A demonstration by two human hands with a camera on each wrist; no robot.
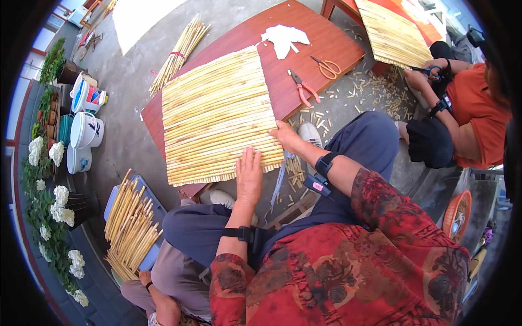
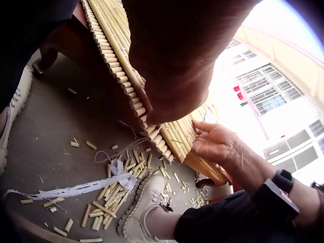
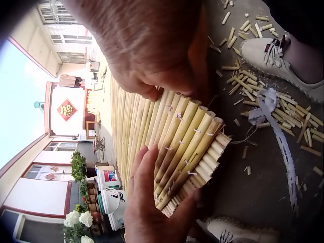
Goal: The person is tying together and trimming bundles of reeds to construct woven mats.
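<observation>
A mat of pale yellow reed sticks [image 1: 217, 117], tied side by side with thread, lies on the reddish-brown table and reaches over its near edge. My left hand [image 1: 249, 176] rests on the near part of the mat, fingers extended over the sticks; in the right wrist view its thumb is by the cut ends. At the mat's right edge, my right hand [image 1: 285, 137] pinches the side between thumb and fingers. Small thread knots show along the outer sticks in the right wrist view. Red-handled pliers [image 1: 303, 88] and orange-handled scissors [image 1: 326, 66] lie on the table beyond.
White cloth [image 1: 284, 39] sits at the table's far side. A bundle of sticks [image 1: 179, 54] lies behind, and a blue crate [image 1: 155, 209] of sticks stands at left. Stick offcuts [image 2: 109, 200] and a white strip [image 2: 76, 190] litter the floor. Another person [image 1: 473, 114] works at right.
</observation>
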